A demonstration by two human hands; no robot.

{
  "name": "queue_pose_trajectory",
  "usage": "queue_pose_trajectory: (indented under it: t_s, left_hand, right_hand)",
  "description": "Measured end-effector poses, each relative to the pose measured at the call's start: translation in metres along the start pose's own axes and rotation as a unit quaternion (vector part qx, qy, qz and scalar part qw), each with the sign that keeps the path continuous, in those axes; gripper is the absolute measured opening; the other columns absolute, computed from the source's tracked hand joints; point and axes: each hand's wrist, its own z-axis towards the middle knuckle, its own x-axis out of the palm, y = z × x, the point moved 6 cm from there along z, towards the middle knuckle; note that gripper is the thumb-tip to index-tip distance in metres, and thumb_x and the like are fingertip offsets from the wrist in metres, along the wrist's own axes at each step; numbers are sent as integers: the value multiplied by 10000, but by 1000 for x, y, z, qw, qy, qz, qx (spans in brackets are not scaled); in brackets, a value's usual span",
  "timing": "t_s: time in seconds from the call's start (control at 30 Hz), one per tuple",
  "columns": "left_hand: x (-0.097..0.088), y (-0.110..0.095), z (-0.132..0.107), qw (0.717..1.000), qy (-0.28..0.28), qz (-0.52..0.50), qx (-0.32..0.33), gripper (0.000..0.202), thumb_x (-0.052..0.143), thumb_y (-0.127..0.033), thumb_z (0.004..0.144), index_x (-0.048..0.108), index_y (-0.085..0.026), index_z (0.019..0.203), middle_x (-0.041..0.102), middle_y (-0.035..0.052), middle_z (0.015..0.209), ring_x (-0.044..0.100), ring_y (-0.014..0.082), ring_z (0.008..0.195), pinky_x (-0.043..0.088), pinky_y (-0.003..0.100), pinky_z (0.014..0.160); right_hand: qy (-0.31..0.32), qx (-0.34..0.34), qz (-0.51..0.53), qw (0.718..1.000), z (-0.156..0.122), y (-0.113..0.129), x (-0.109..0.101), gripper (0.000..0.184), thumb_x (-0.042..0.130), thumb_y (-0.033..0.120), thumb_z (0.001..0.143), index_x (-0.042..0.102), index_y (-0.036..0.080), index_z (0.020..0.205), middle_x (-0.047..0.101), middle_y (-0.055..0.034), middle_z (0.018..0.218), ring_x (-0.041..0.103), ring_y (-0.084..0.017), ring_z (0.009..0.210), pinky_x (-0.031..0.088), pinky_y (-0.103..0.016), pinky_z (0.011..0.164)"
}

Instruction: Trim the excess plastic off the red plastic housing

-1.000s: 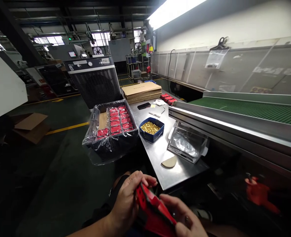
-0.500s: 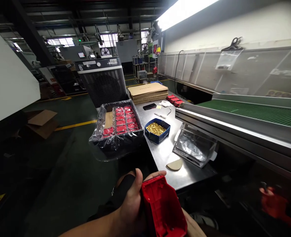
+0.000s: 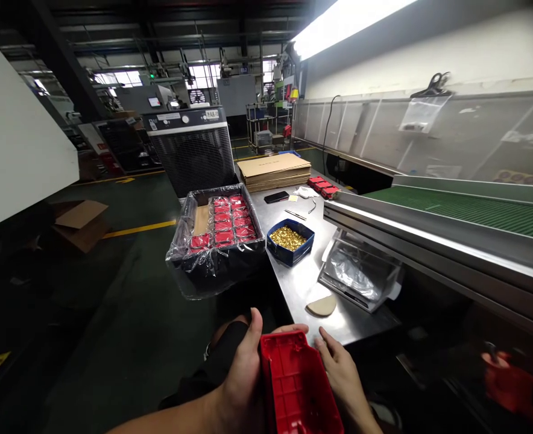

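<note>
A hollow red plastic housing point(image 3: 296, 383) is in front of me, its open, ribbed inside facing up towards me. My left hand point(image 3: 243, 367) is closed around its left side, thumb raised along the edge and fingertips showing behind the far end. Against the right edge lies my right hand point(image 3: 342, 374), fingers bent and thumb close to the rim; part of its grip is hidden. Beyond the housing, a half-round tan pad point(image 3: 321, 305) rests on the metal table point(image 3: 289, 283). Farther back stands a blue bin point(image 3: 290, 256) of small brass-coloured parts point(image 3: 287, 238).
Left of the table, a black crate point(image 3: 221, 271) lined with clear plastic holds rows of red pieces point(image 3: 223, 237). A green conveyor point(image 3: 429, 202) runs along the right, above a clear-fronted box point(image 3: 354, 271). Stacked cardboard point(image 3: 273, 172) and a phone point(image 3: 276, 197) lie at the back.
My right hand has come up along the housing's right side, showing its fingers. The housing has turned slightly so more of its ribbed floor shows. The view has shifted a little.
</note>
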Motion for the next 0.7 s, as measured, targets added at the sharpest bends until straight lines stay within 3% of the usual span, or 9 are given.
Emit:
queue_pose_trajectory:
  t_s: [0.07, 0.2, 0.33, 0.4, 0.5, 0.7]
  left_hand:
    - [1, 0, 1, 1000, 3, -8, 0, 882, 203, -806, 909, 637, -95, 1198, 741, 206, 1026, 708, 367, 1002, 482, 537, 952]
    - [-2, 3, 5, 1000, 7, -3, 0, 834, 258, -787, 920, 633, -106, 1221, 741, 186, 1048, 700, 355, 1032, 492, 499, 960]
    - [-19, 2, 9, 998, -34, 19, 38, 815, 395, -805, 878, 576, -130, 1296, 745, 170, 1043, 707, 351, 1007, 512, 487, 932]
    - [-27, 1, 10, 996, -52, 41, 57, 821, 427, -810, 863, 577, -120, 1284, 745, 174, 1034, 711, 348, 992, 520, 482, 919]
    - [-31, -2, 8, 993, -64, 71, 74, 805, 484, -802, 846, 608, -100, 1222, 747, 178, 1011, 718, 340, 959, 532, 467, 895]
    - [-27, -4, 0, 985, -116, 111, 64, 783, 383, -793, 893, 635, -96, 1148, 758, 158, 933, 732, 269, 817, 538, 351, 771]
  right_hand:
    - [16, -3, -13, 1000, 2, 4, 2, 793, 638, 641, 784, 638, 25, 1282, 715, -211, 1189, 660, -351, 1149, 523, -433, 959]
    - [31, -17, -33, 999, 8, 13, 0, 604, 651, 631, 800, 744, 96, 1064, 758, -161, 1022, 693, -340, 976, 496, -459, 910]
    - [16, -11, 0, 1000, 11, 18, -4, 752, 735, 629, 734, 653, 61, 1219, 748, -134, 931, 698, -316, 890, 528, -445, 834]
    - [35, -1, 51, 998, 8, 22, -4, 755, 762, 624, 708, 626, 61, 1193, 757, -142, 942, 723, -310, 896, 576, -419, 786]
    - [61, 10, 119, 991, -4, 36, -7, 673, 791, 619, 685, 615, 101, 1077, 763, -182, 1024, 748, -304, 906, 624, -387, 750]
    - [-14, 20, 178, 984, -55, 81, -40, 633, 894, 517, 609, 696, 177, 1104, 790, -96, 998, 747, -244, 963, 616, -233, 811]
